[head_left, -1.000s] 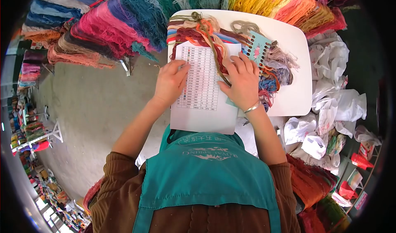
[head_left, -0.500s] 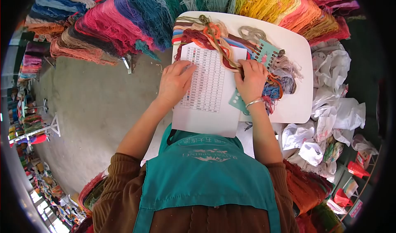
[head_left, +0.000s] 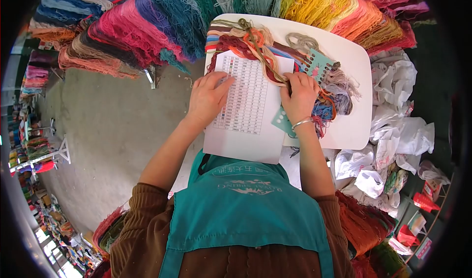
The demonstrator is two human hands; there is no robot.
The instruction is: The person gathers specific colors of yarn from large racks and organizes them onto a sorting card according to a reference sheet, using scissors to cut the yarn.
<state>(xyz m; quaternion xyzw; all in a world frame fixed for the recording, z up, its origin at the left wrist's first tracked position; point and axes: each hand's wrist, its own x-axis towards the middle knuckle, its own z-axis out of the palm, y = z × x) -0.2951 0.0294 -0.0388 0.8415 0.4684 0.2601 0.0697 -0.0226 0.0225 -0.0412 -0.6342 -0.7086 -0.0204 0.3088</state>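
A printed sheet of paper (head_left: 246, 145) with a table of numbers and small colour marks lies over the near left part of a white board. My left hand (head_left: 210, 98) rests on the sheet's left edge, fingers apart and slightly bent. At the right edge, my right hand (head_left: 300, 93) has its fingers closed around the lower end of a tan and olive thread bundle (head_left: 269, 67). That bundle runs up across the sheet to more coloured threads (head_left: 231, 43). Beside the right hand are a green punched card (head_left: 319, 64) and a tangle of loose threads (head_left: 339, 98).
The white board (head_left: 351, 130) extends to the right of the sheet. Hanging skeins of yarn (head_left: 314, 7) curve around its far side. White plastic bags (head_left: 393, 86) are piled at the right. Grey floor (head_left: 113, 130) shows at the left.
Both hands keep nearly the same places. The sheet's lower edge and the board have shifted very slightly in view.
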